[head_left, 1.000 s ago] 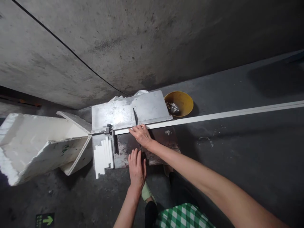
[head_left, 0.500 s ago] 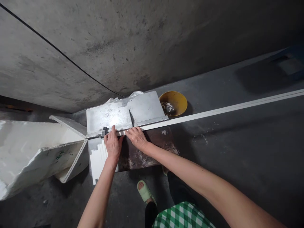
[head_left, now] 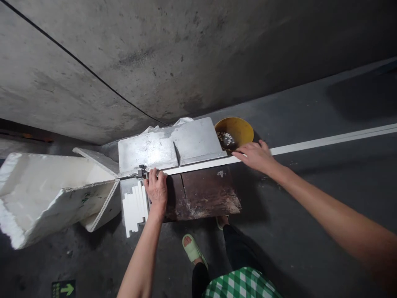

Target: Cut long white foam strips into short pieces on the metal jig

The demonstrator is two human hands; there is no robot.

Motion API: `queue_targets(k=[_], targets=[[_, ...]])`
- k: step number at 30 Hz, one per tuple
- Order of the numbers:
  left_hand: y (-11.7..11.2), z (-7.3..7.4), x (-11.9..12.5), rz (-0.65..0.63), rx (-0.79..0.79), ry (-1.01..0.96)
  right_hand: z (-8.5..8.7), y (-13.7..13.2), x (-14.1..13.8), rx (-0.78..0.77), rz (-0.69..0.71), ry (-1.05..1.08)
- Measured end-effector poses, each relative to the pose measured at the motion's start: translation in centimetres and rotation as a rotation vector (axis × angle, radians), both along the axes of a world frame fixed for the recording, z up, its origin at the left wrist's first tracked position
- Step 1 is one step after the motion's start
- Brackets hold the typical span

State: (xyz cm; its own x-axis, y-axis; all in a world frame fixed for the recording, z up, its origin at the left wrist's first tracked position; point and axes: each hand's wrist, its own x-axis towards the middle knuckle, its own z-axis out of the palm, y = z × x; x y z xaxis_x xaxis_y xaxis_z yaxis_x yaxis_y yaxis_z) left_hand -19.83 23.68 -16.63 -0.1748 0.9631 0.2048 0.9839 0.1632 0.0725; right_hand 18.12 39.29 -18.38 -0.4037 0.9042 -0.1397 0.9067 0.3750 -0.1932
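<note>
A long white strip (head_left: 325,141) runs from the far right across a small cutting bench with a metal plate (head_left: 161,149) and a brown wooden board (head_left: 204,194). My left hand (head_left: 156,188) lies on the strip's left end, fingers curled over it beside a black stop clamp (head_left: 142,169). My right hand (head_left: 256,156) rests on the strip just right of the bench, fingers laid over it. A thin saw slot (head_left: 182,186) crosses the board between my hands. Short white cut pieces (head_left: 135,206) are stacked at the bench's left.
A yellow bowl (head_left: 238,128) with small white offcuts stands behind the bench. A white foam box (head_left: 46,194) lies tipped at the left. A concrete wall with a black cable (head_left: 77,60) rises behind. My sandalled foot (head_left: 192,248) is below the bench.
My right hand slid right along the strip, from beside the slot to past the bench's edge. My left hand stayed on the strip's left end.
</note>
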Motion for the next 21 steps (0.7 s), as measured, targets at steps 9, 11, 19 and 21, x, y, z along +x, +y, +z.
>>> queue_targets(k=[9, 11, 19, 21], targets=[[-0.4, -1.6, 0.5, 0.061, 0.110, -0.181, -1.8, -0.5, -0.1, 0.046, 0.118, 0.004], [-0.4, -1.6, 0.2, 0.054, 0.111, -0.164, -0.5, -1.5, -1.5, 0.135, 0.100, 0.090], [-0.4, -1.4, -0.6, 0.022, 0.099, -0.111, 1.8, -7.4, -12.6, 0.215, 0.371, 0.456], [-0.4, -1.3, -0.7, 0.017, 0.100, -0.114, 1.1, -7.5, -13.5, 0.238, 0.358, 0.444]])
